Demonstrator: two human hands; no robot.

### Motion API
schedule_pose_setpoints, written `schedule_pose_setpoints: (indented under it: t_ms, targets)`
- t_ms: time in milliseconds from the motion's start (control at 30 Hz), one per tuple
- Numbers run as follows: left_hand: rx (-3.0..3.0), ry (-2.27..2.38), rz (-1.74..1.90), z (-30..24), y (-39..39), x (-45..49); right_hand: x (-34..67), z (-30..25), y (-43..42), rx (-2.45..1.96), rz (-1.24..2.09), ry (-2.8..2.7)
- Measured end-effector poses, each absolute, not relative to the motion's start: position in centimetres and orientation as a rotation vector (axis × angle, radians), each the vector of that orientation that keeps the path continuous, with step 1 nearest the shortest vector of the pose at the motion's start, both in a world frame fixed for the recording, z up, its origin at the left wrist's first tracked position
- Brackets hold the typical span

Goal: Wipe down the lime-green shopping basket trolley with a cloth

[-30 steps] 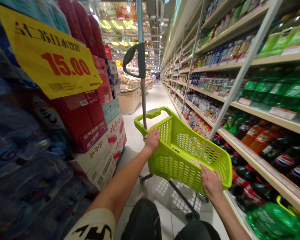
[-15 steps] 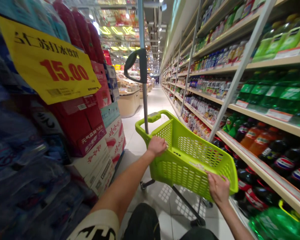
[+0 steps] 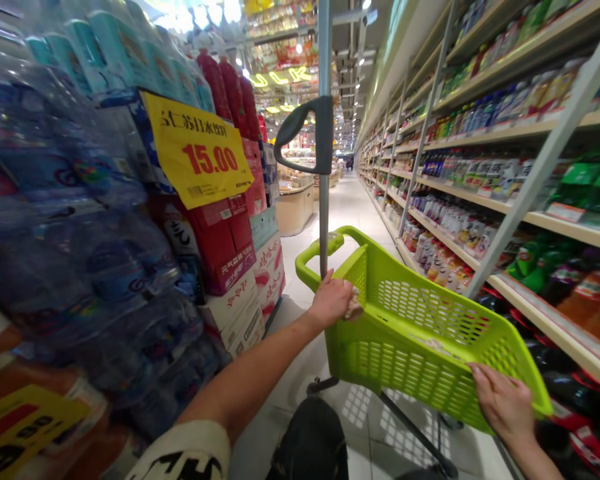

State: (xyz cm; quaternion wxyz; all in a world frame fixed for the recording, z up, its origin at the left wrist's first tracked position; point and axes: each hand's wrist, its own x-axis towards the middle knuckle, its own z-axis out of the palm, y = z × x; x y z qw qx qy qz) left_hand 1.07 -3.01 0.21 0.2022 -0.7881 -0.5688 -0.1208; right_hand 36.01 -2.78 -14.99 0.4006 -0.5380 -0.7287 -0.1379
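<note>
Red "15.00" is printed on yellow paper sign (image 3: pixel 205 153). Perforated lime-green plastic cart (image 3: pixel 405 373) is positioned between stacked cartons (image 3: pixel 235 303) and bottle shelves (image 3: pixel 465 194); near rim (image 3: pixel 430 355) clamped by left hand (image 3: pixel 333 299) and right hand (image 3: pixel 505 401).

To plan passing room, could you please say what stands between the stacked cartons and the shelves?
In the head view, the green cart stands there on the floor.

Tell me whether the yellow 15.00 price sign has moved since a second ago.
No. The yellow price sign still overlaps the top of the red boxes; both sit farther right because the view shifted.
</note>
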Motion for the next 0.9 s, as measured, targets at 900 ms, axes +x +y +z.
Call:
schedule_pose_setpoints:
  t_ms: [900]
  targets:
    - [-2.408, -1.673, -1.649, 1.2, -7.6, 2.8, 12.8, -4.5, -3.4, -0.951, 0.280, -1.530]
